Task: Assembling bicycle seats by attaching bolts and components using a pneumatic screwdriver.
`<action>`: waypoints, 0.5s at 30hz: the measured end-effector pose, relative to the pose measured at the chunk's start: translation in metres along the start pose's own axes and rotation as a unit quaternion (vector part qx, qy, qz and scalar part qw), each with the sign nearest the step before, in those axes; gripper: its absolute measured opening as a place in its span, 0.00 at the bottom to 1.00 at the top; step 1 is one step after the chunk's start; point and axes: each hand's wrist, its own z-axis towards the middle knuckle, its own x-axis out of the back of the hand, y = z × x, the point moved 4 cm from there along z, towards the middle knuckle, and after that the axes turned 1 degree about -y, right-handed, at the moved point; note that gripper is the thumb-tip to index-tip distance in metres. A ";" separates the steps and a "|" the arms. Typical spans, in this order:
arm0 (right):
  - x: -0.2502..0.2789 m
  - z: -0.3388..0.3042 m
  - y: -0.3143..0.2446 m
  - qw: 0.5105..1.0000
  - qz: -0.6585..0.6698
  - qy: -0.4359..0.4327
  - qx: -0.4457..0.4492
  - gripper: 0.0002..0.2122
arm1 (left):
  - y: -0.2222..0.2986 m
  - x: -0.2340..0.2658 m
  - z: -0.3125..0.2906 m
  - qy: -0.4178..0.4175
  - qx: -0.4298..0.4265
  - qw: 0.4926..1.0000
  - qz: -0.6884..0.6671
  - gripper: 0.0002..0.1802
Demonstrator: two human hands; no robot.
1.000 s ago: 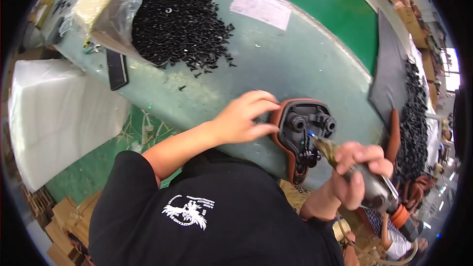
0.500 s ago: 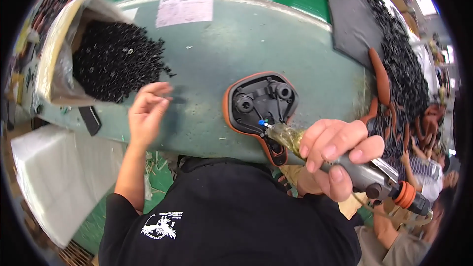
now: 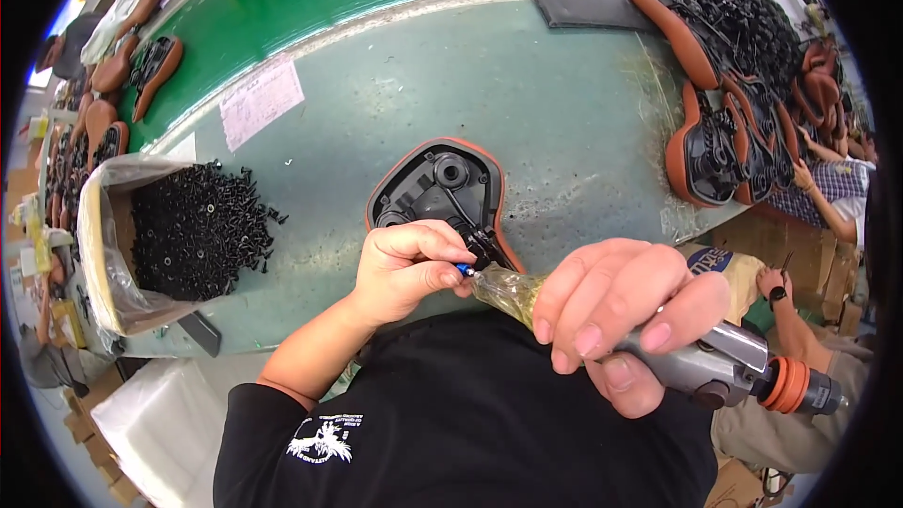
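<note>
My right hand [image 3: 625, 320] is wrapped round a grey pneumatic screwdriver [image 3: 677, 372], whose front is covered in clear, yellowish film and whose blue-tipped bit points left. At that tip my left hand [image 3: 414, 268] has thumb and fingers pinched together; whatever is between them is too small or hidden to make out. Just beyond both hands a bicycle saddle [image 3: 451, 190] lies upside down on the table, its black ribbed underside showing within a brown rim. The left hand and the screwdriver cover part of its near side.
A plastic-lined box [image 3: 97, 245] tipped toward the table spills black screws [image 3: 198, 235] at the left. A dark phone-like slab [image 3: 199, 334] lies below it. More saddles [image 3: 696, 155] and a heap of black parts [image 3: 734, 19] are at the right, near another person's arm [image 3: 828, 202].
My left hand has moved right, from beside the screws to the screwdriver's tip. The screwdriver tip is now at the left fingers, and the whole view has shifted and turned.
</note>
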 end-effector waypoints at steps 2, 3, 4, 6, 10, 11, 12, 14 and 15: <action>0.006 0.002 0.003 1.000 -0.017 -0.023 0.006 0.17 | 0.005 -0.002 0.006 0.014 0.046 0.999 -0.009 0.08; 0.007 0.004 0.005 0.998 -0.031 -0.054 0.009 0.16 | 0.005 -0.002 0.008 0.033 0.084 0.996 -0.019 0.07; 0.009 0.006 0.005 0.997 -0.037 -0.069 0.002 0.17 | 0.010 0.000 0.012 0.020 0.060 0.996 0.064 0.07; 0.006 0.003 0.008 0.999 -0.021 -0.025 0.008 0.16 | 0.019 0.000 0.018 0.000 0.017 0.990 0.142 0.08; 0.003 -0.002 0.013 0.998 -0.013 0.066 0.005 0.15 | 0.020 0.007 0.020 -0.046 -0.061 0.971 0.225 0.12; 0.004 -0.002 0.015 0.998 -0.013 0.065 0.005 0.15 | 0.019 0.008 0.017 -0.046 -0.061 0.971 0.224 0.12; 0.004 -0.001 0.017 0.998 0.007 0.058 0.011 0.15 | 0.014 0.008 0.014 -0.023 0.002 0.994 0.111 0.13; 0.010 0.003 0.020 1.000 0.011 -0.010 0.001 0.15 | 0.006 0.004 0.007 0.007 0.099 0.994 -0.033 0.19; 0.010 0.007 0.022 1.000 0.010 -0.012 -0.002 0.15 | 0.011 0.007 0.011 0.008 0.098 0.994 -0.036 0.19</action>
